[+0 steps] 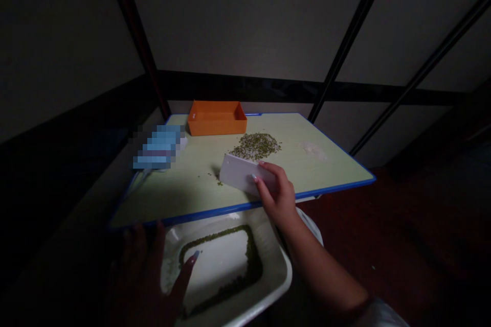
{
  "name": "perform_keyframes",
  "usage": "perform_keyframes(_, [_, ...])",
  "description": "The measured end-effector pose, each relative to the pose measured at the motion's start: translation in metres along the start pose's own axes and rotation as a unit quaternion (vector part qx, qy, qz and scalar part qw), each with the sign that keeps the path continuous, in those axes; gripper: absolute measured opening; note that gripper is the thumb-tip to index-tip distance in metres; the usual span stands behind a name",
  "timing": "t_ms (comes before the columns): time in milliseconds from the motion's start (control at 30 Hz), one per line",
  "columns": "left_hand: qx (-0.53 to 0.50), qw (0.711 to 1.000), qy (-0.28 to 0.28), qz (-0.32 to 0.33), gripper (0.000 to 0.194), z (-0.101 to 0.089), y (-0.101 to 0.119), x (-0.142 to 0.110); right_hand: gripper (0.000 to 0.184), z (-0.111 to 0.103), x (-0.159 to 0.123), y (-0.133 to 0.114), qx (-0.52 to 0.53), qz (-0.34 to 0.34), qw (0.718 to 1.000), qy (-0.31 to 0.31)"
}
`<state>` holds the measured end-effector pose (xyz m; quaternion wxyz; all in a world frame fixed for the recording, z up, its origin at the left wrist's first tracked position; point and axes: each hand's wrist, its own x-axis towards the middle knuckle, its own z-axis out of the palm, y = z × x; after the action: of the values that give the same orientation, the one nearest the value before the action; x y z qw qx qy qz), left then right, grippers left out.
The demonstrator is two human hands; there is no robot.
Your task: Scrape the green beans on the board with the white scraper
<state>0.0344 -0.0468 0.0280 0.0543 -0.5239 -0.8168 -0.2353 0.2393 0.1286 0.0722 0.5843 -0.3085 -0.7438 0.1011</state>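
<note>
My right hand [278,194] grips a white plastic scraper [241,173], its long edge resting on the pale green tabletop [192,184]. A pile of small green grains [256,146] lies just beyond the scraper, with a few strays scattered near its left end. My left hand [143,271] is in shadow at the left rim of a white tray [276,260], its thumb reaching over the rim. Inside the tray, green grains [253,265] form a ring around a bare white middle.
An orange rectangular box [217,118] stands at the table's far edge. A pixelated blue object [159,147] lies at the left, and a small patch of white powder [314,151] lies at the right. Dark metal poles rise beyond the blue-edged table, above a reddish floor [383,245].
</note>
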Motion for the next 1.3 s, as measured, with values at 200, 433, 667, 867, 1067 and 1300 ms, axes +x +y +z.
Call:
perform_keyframes(200, [0.006,1.0,0.017,0.018,0.077,0.0,-0.002,0.0,0.031,0.0,0.0,-0.001,-0.001,0.001,1.0,0.003])
perform_keyframes(433, [0.011,0.999,0.02,0.027,0.074,0.0,-0.002,-0.002,0.03,0.0,0.0,-0.001,0.001,0.004,1.0,-0.002])
perform_keyframes(667, [0.009,0.999,0.027,0.027,0.073,0.008,-0.011,-0.001,0.03,0.002,-0.002,0.0,0.003,0.023,1.0,-0.003])
perform_keyframes(867, [0.023,1.0,0.005,0.019,0.073,0.012,-0.019,-0.001,0.029,0.005,-0.002,0.001,-0.007,0.019,1.0,0.006])
perform_keyframes(1067, [-0.005,1.0,0.016,0.011,0.074,0.014,-0.021,0.0,0.028,0.007,-0.003,0.002,-0.008,0.023,1.0,0.009])
perform_keyframes(1300, [-0.022,1.0,0.017,0.012,0.074,0.015,-0.021,0.003,0.03,0.004,0.0,-0.002,-0.032,-0.024,0.999,0.006])
